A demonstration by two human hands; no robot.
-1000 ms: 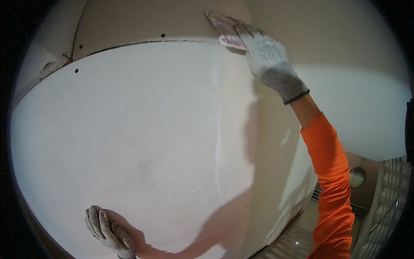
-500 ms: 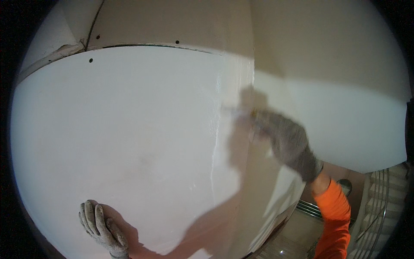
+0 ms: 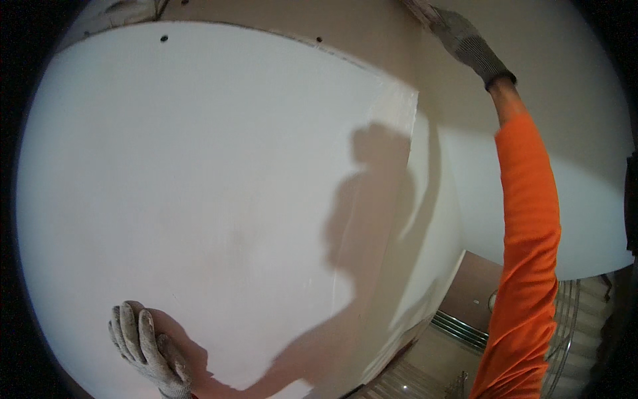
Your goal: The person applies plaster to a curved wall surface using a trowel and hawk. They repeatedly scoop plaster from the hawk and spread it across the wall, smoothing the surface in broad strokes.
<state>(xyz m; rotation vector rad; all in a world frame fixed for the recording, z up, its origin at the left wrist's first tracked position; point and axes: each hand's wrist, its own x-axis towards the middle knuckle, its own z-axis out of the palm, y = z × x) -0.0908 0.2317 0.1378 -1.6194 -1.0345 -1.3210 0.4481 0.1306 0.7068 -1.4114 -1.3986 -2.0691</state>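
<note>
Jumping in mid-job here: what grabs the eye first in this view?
The big white wall panel fills the frame, with a dark shadow of the person across its right part. The gloved left hand presses flat at its lower left, while the right hand, on an orange sleeve, reaches the top corner.

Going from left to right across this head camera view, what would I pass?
Left gloved hand pressed flat on the white wall panel → the person's shadow on the panel → the panel's outer corner edge → right gloved hand reaching up high → orange sleeve → railing lower right.
</note>
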